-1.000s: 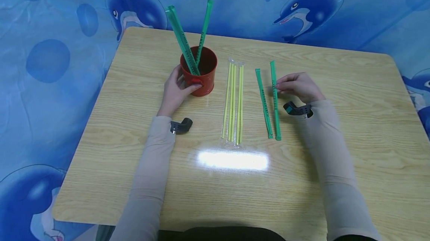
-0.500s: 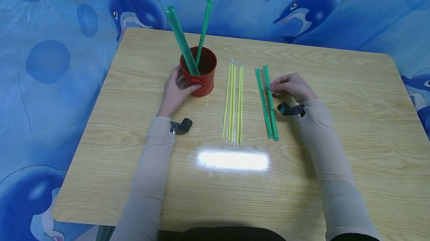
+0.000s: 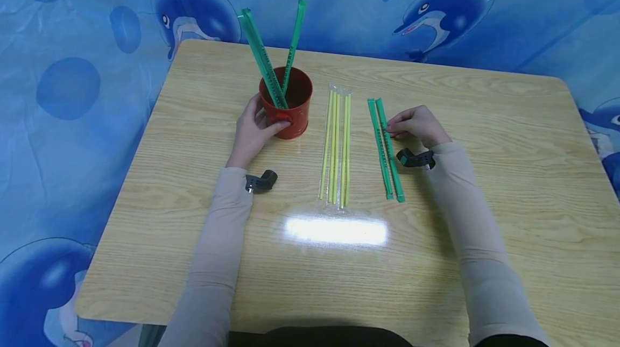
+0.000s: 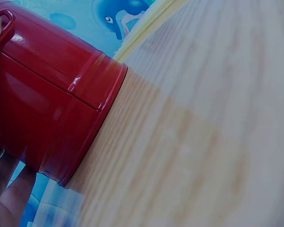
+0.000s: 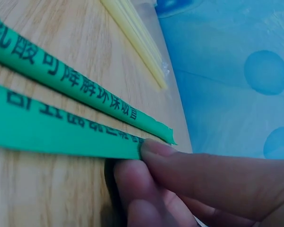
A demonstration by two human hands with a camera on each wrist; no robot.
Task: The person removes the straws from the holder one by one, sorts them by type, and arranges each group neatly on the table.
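My left hand (image 3: 252, 134) holds the small red bucket (image 3: 296, 121) from its near left side, thumb by the little handle loop. In the left wrist view the bucket's wall (image 4: 47, 90) shows large, fingers along its lower side. Several green-wrapped straws (image 3: 263, 59) lean up out of the bucket. My right hand (image 3: 420, 124) pinches the upper part of a green-wrapped straw (image 3: 393, 161) between thumb and fingers. Close on its left lies a second green-wrapped straw (image 3: 380, 148); the right wrist view shows black printing on both wrappers.
Several yellow straws (image 3: 334, 148) in clear wrappers lie side by side between the bucket and the green pair. The wooden table (image 3: 310, 277) carries a bright light reflection at its front. A blue dolphin-print sheet (image 3: 358, 19) hangs behind it.
My right hand has moved left with its green-wrapped straw, bringing it close beside the other one, and the straw now tilts more at its top. The left hand and bucket have stayed still.
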